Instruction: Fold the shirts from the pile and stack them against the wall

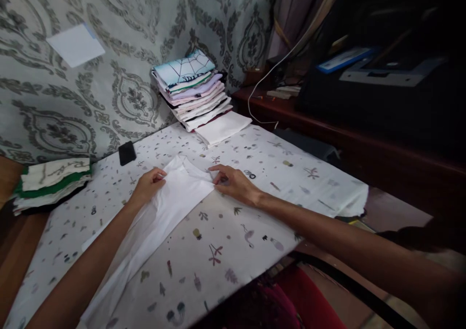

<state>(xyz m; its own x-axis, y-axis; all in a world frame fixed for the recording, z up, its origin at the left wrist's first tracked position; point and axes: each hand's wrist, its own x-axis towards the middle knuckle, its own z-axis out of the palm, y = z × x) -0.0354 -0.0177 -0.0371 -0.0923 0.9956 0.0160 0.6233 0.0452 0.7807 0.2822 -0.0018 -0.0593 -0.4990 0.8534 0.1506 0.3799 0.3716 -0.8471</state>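
A white garment (178,188), probably a T-shirt, lies partly folded lengthwise on the patterned tablecloth, its neckline at the far end. My left hand (148,187) pinches its left edge near the top. Across from it, my right hand (236,184) has thumb and fingers closed on the right corner by the neckline. The lower end of the cloth runs toward the table's near edge, partly hidden behind my left forearm.
A tall stack of folded clothes (198,93) stands at the back, with a folded white piece (224,127) before it. A black phone (127,153) lies left. More folded clothes (53,181) sit at the left edge. A white cable (257,89) hangs by the dark desk (327,125).
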